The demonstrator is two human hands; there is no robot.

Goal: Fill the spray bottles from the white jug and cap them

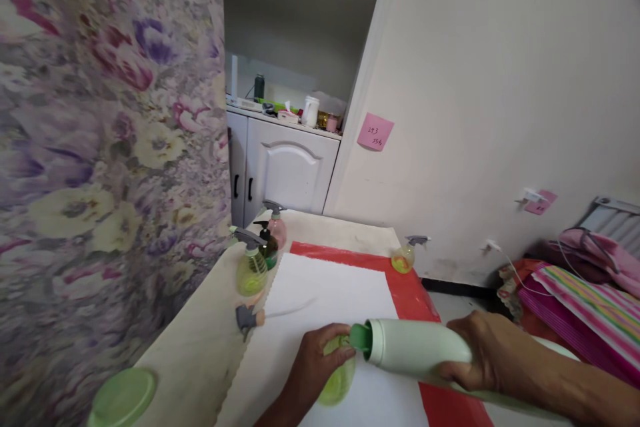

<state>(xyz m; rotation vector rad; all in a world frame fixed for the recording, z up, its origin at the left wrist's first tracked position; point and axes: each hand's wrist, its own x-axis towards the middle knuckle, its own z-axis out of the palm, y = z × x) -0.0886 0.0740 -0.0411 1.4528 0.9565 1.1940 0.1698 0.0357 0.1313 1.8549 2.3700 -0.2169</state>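
Observation:
My left hand [317, 363] is wrapped around a small yellow-green bottle [339, 380] standing on the white sheet [325, 297]. My right hand [483, 353] grips a large pale green bottle [417, 347], tipped on its side with its green spout [361, 338] at the small bottle's open mouth. A detached grey spray head with its tube [250, 317] lies on the sheet's left edge.
Spray bottles stand at the table's far left: a yellow-green one [251, 267], a dark green one [269, 245], a pink one [277, 225]. Another yellow one [404, 255] is at the far right edge. A green lid [123, 397] lies near left. Floral curtain [100, 147] hangs left.

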